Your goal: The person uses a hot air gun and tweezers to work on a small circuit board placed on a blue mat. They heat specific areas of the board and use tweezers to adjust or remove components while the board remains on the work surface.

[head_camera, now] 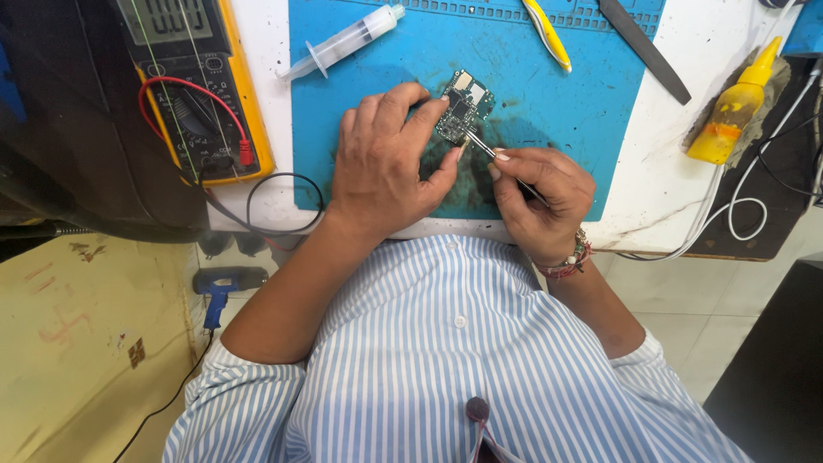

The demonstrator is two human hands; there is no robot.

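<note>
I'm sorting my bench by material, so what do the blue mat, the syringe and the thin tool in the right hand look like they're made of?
Blue mat: likely silicone or rubber, matte, with dark smudges and moulded slots along its far edge. Syringe: clear plastic, see-through barrel. Thin tool in the right hand: probably metal, with a slim, shiny silver tip on the circuit board.

There is only one view, from a camera worn on the person's head. It looks steeply down and a little forward, over the striped shirt (446, 360) to the table (686, 171). It is close: both hands sit near the middle of the frame on the blue mat (549, 120). The far table edge is cut off at the top, and the floor (94, 343) shows at the lower left.
</note>
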